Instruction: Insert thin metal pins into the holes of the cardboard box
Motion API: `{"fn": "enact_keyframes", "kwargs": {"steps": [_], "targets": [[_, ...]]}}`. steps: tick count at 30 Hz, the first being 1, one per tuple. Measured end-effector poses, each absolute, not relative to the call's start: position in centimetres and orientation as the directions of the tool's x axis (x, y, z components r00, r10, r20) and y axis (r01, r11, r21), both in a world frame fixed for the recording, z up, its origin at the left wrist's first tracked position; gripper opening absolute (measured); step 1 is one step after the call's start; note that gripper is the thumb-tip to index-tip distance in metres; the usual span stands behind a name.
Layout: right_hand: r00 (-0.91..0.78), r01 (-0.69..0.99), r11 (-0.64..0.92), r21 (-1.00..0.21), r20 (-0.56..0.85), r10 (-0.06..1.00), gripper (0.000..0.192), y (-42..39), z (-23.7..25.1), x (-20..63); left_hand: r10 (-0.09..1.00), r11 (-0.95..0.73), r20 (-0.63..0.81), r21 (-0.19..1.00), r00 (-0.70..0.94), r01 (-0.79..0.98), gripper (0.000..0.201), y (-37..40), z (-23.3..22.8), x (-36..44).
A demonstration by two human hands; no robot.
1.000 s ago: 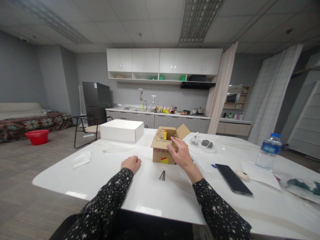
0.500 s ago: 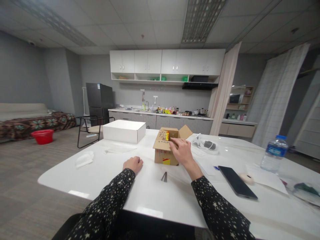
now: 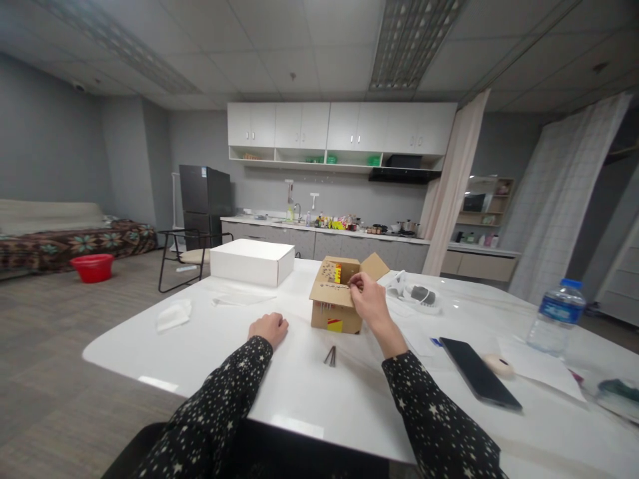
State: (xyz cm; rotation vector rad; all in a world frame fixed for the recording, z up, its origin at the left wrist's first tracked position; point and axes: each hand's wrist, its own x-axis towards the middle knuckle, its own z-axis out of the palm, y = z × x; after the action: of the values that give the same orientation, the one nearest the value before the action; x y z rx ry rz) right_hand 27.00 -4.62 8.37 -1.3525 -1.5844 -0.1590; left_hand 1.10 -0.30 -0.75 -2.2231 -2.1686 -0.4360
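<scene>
A small open cardboard box [image 3: 332, 307] stands in the middle of the white table [image 3: 210, 346]. My right hand [image 3: 368, 299] is at its near right edge, fingers pinched over the front flap; whether they grip something small is too small to tell. My left hand [image 3: 269, 328] rests as a loose fist on the table, left of the box, holding nothing visible. A few dark nails [image 3: 330, 356] lie on the table in front of the box, between my arms.
A closed white box [image 3: 252, 261] sits at the far left. A white cloth [image 3: 173, 315] lies left. To the right lie a black phone [image 3: 480, 380], a tape roll [image 3: 498, 364], paper and a water bottle [image 3: 556, 317]. A chair [image 3: 182, 256] stands beyond the table.
My right hand has lifted from the box's front side up to its top edge and its fingers have drawn together. The left hand has stayed put. The view has shifted slightly.
</scene>
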Motion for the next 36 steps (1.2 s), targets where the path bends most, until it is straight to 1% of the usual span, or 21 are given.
{"fn": "enact_keyframes", "kwargs": {"steps": [3,7,9,15,21,27,36], "targets": [[0.133,0.814,0.344,-0.468,0.727,0.674,0.017,-4.5,8.6,26.9,0.98,-0.047,0.2,0.195,0.007,0.98,0.04,-0.4,-0.7,1.0],[0.124,0.804,0.353,-0.479,0.715,0.688,0.038,-4.8,8.9,26.7,0.981,-0.046,0.196,0.204,0.006,0.978,0.04,-0.4,-0.6,0.9],[0.104,0.796,0.37,-0.479,0.711,0.695,0.043,-4.9,8.9,26.7,0.98,-0.043,0.197,0.207,0.002,0.977,0.04,-0.4,-0.6,0.8],[0.082,0.762,0.425,-0.489,0.723,0.686,0.029,-4.5,8.3,27.2,0.981,-0.045,0.195,0.214,0.003,0.976,0.04,-0.6,-0.6,0.8],[0.09,0.734,0.472,-0.488,0.759,0.645,0.021,-4.8,7.9,27.5,0.981,-0.048,0.195,0.214,0.005,0.976,0.04,-0.6,-0.7,0.8],[0.075,0.766,0.48,-0.428,0.8,0.595,0.026,-5.0,7.4,28.1,0.981,-0.045,0.191,0.209,0.005,0.977,0.04,-0.5,-0.6,1.0],[0.047,0.733,0.544,-0.408,0.829,0.557,0.042,-5.5,6.5,28.0,0.981,-0.041,0.192,0.203,0.001,0.978,0.04,-0.9,-0.5,0.7]]}}
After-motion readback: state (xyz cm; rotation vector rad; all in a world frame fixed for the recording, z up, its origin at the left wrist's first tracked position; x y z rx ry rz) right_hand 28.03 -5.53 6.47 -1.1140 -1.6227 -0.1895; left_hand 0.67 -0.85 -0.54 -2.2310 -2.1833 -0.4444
